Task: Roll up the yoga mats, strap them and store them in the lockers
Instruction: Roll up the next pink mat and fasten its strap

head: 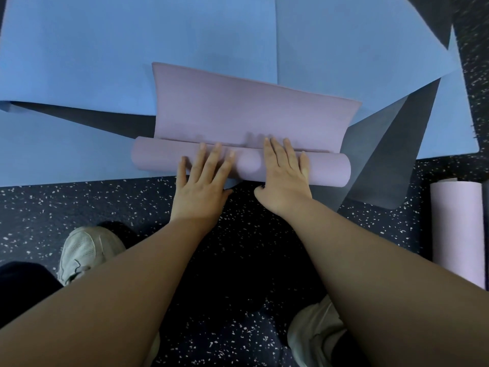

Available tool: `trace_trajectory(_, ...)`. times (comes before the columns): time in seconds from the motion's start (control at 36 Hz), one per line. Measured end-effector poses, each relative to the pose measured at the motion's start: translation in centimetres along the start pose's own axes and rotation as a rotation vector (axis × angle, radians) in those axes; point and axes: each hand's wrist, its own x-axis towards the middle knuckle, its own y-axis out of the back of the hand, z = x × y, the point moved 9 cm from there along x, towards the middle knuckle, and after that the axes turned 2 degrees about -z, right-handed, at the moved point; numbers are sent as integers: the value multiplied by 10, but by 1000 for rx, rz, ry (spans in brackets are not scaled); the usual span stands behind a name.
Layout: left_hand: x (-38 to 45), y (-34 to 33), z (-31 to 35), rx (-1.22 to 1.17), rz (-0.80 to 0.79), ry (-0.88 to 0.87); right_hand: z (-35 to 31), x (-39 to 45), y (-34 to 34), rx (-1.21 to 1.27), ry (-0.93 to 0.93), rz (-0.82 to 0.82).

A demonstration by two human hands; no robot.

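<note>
Purple mat roll lies crosswise L-R under both flat, open hands, left hand & right hand, gripping nothing; unrolled flap runs straight ahead.

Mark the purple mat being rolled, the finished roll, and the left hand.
purple mat [246,107], head view, flat unrolled part
finished roll [456,229], head view, side surface
left hand [203,181], head view, back of hand

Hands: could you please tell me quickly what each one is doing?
Left hand: open, flat on the purple yoga mat roll.
Right hand: open, flat on it too.

Gym (speckled rubber floor, mats)
</note>
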Motion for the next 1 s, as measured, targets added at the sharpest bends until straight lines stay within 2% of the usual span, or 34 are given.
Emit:
trace_trajectory(0.22, 19, 3, 0, 24, -81, 85, -3, 12, 13, -35, 39, -9)
trace_trajectory(0.36, 28, 7, -4, 38, -111, 98, -5, 17, 22, -97, 87, 58)
trace_trajectory(0.42, 32, 7, -4, 38, -118, 102, -4, 16, 24, -117, 104, 123)
trace_trajectory(0.56, 48, 11, -6, 40, -156, 110, 0, 1, 29, -119, 126, 445)
trace_trajectory(0.64, 57, 14, -9, 53, -175, 110, 0, -6, 28, -136, 113, 514)
trace_trajectory(0.72, 64, 15, -8, 54, -204, 101, 0, -1, 27, -196, 111, 495)
trace_trajectory(0.86, 80, 19, -14, 51, -255, 94, 8, 18, 40, -121, 55, 332)
trace_trajectory(1.0, 81, 27, -10, 143, -155, 70, 7, 18, 42, -132, 75, 327)
